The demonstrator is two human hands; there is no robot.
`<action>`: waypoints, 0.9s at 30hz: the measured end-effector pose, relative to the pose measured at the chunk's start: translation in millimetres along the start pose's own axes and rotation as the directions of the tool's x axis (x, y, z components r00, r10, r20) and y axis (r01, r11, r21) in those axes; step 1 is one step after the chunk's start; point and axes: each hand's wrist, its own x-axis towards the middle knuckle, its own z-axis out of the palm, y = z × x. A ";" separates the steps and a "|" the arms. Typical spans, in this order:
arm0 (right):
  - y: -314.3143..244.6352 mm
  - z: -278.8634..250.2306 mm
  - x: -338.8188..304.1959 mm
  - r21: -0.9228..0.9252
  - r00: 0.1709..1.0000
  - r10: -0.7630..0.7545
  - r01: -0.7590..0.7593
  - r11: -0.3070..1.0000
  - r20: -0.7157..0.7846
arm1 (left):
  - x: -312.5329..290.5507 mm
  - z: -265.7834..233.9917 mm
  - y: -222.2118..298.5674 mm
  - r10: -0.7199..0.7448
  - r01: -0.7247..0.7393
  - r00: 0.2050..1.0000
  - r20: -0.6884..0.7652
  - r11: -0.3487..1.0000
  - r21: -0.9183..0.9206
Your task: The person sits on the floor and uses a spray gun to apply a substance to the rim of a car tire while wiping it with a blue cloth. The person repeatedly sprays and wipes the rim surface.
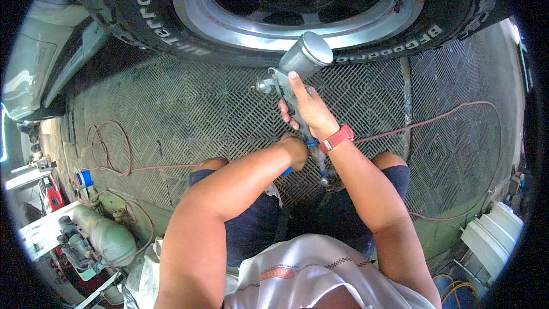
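My right hand (311, 109), with a red wristwatch (337, 138), is closed round the handle of a metal spray gun (281, 87). The gun's silver cup (307, 56) tilts up and away, toward the wheel, and its nozzle points left. Below the handle, a blue-ringed air fitting (313, 144) shows beside my right wrist. My left hand (294, 147) is bent in close to that fitting. Its fingers are mostly hidden, so I cannot see whether it grips the fitting. A small blue piece (287, 171) shows just under it.
A large tyre (240, 51) on a silver-rimmed wheel (194, 6) stands ahead, just beyond the cup. A reddish hose (429, 119) runs across the ribbed floor mat (189, 103) on both sides. At lower left is a green air compressor tank (106, 232); stacked white panels (493, 234) are at right.
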 end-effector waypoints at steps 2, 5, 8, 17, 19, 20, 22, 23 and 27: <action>-2.8 8.2 -4.0 -0.023 0.994 -0.075 0.074 0.997 -0.083 | -9.8 -13.5 -3.7 -0.038 0.038 0.999 0.005 0.999 -0.006; 10.2 1.6 6.1 -0.184 0.926 -0.282 0.241 0.953 -0.250 | -10.5 -16.2 -20.6 -0.094 0.087 0.990 -0.103 0.994 -0.069; 10.4 -12.2 8.8 -0.299 0.858 -0.341 0.234 0.925 -0.384 | -26.3 -53.7 -37.1 -0.197 0.191 0.979 -0.052 0.976 -0.109; 10.0 -23.4 7.2 -0.309 0.809 -0.415 0.304 0.901 -0.416 | -59.2 -81.8 -86.0 -0.556 0.452 0.785 -0.273 0.815 -0.362; 7.5 -17.9 2.5 -0.195 0.871 -0.333 0.279 0.940 -0.361 | -63.9 -83.9 -97.4 -0.606 0.466 0.752 -0.259 0.767 -0.441; 7.0 -15.6 1.0 -0.170 0.887 -0.322 0.280 0.945 -0.330 | -67.1 -84.3 -102.3 -0.631 0.473 0.734 -0.249 0.739 -0.479; 6.4 -12.7 -0.7 -0.119 0.915 -0.302 0.280 0.953 -0.267 | -69.2 -82.7 -110.9 -0.685 0.488 0.669 -0.289 0.698 -0.524; 5.0 -11.7 -1.3 -0.115 0.920 -0.304 0.283 0.952 -0.247 | -72.5 -83.0 -114.8 -0.699 0.481 0.653 -0.292 0.680 -0.553; 2.0 -14.8 -3.6 -0.146 0.917 -0.297 0.266 0.953 -0.266 | -75.6 -84.3 -124.1 -0.753 0.498 0.575 -0.320 0.633 -0.593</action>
